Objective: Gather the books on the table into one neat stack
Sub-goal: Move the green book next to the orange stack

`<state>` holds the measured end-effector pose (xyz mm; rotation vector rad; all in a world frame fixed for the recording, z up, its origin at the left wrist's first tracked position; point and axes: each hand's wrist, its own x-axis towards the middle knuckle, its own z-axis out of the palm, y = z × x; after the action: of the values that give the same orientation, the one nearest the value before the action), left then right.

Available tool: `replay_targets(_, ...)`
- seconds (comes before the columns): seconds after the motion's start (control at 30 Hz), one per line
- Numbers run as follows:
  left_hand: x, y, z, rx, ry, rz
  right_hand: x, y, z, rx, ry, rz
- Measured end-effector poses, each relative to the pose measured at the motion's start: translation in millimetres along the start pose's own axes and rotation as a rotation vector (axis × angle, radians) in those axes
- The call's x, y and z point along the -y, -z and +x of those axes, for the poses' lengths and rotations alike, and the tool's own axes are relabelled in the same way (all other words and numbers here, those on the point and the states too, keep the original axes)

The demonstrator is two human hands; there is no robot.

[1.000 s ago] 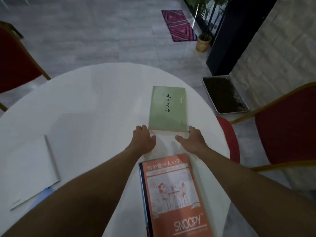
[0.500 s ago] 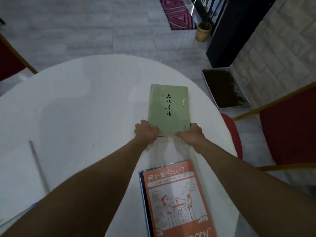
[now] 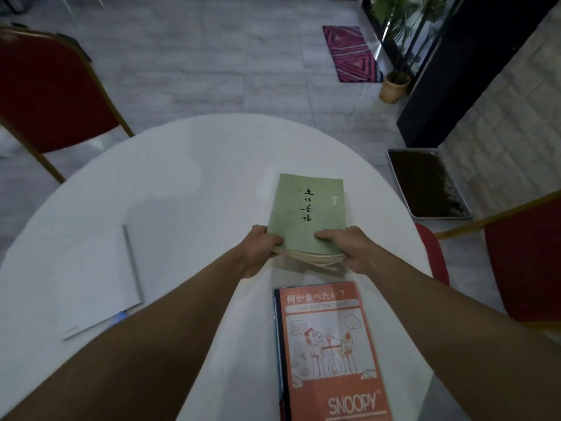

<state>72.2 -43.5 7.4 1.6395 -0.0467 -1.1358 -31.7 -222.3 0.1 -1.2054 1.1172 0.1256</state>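
You are pinching the near corners of the green book [image 3: 306,214] with your left hand [image 3: 258,249] and right hand [image 3: 352,249], fingers clamped, near edge raised off the white desk [image 3: 188,189], seemingly to carry it onto the orange Snoopy book [image 3: 331,350] lying just below.

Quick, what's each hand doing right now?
Left hand: closed on the near left corner of the green book.
Right hand: closed on the green book's near right corner.
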Motion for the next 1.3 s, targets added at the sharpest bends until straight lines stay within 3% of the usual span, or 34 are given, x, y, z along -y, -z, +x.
replay_targets(0.17,10.2,25.0,-50.4,-0.025,-0.029,-0.177,0.6,-25.5,-33.9,0.082,0.105,-0.032)
replay_targets(0.37,38.7,54.9,-110.8,-0.142,-0.029,-0.135,-21.1,-56.4,-84.0,0.174,0.095,-0.164)
replay_targets(0.77,148.5,74.1,-197.0,-0.411,0.183,0.431,-121.5,-116.7,-138.9,0.260,0.216,-0.637)
replay_targets(1.13,202.0,77.7,-201.2,-0.355,0.295,0.782,-159.6,-131.7,-146.2,0.174,0.193,-1.223)
replay_targets(1.3,205.2,76.1,-200.2,-0.348,0.231,0.819,-166.6,-133.8,-144.9,0.192,0.213,-1.190)
